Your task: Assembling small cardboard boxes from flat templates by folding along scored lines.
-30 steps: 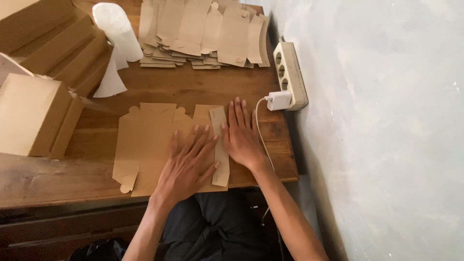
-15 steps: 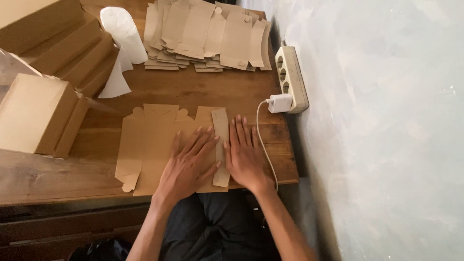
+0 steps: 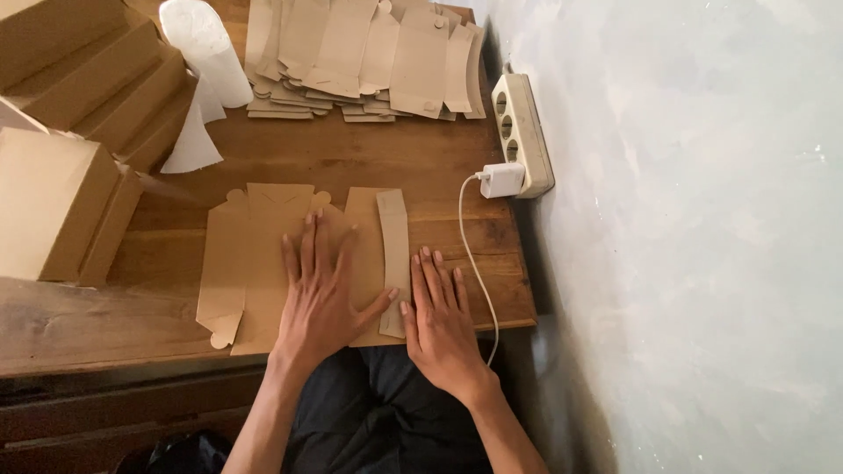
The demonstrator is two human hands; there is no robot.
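Both hands flat, fingers spread: left hand [image 3: 320,294] presses the unfolded cardboard sheet [image 3: 263,263] lying on the counter [image 3: 369,167], right hand [image 3: 443,320] just beside its folded flap [image 3: 393,250], folding barely begun.

Power strip [image 3: 523,132], assembled boxes [image 3: 61,140]

Two hands lie flat on the worktop [image 3: 351,167]: the left hand [image 3: 323,294] and the right hand [image 3: 442,320]. One unfolded box blank [image 3: 263,254] lies under them. At twelve o'clock sits one fanned pile of flat blanks [image 3: 364,57], too overlapped to count. At ten o'clock stand at least four made-up boxes [image 3: 61,175]. One white roll [image 3: 206,48], one power strip [image 3: 522,127], one white charger [image 3: 502,179] with one cable [image 3: 470,254].
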